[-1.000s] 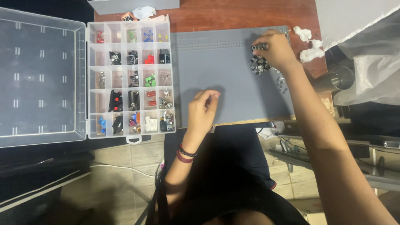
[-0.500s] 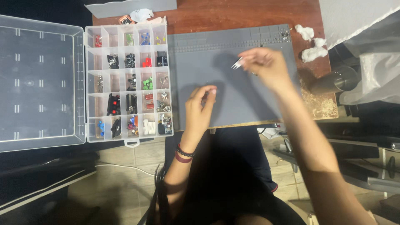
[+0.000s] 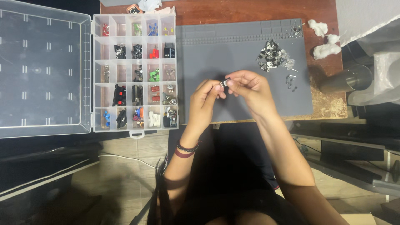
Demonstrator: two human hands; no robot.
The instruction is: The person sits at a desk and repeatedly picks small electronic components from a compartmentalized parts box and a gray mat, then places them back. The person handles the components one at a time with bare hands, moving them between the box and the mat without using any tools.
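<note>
Both my hands, left hand and right hand, pinch one small black metal-legged component above the grey silicone mat; I judge sorting underway, needing a steady carry to the clear compartment box left of the mat.

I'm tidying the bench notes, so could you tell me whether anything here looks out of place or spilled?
A loose heap of small black parts lies unsorted on the grey mat, with a few strays scattered beside it. White cotton tufts sit on the wooden table. The organizer box looks orderly.
</note>
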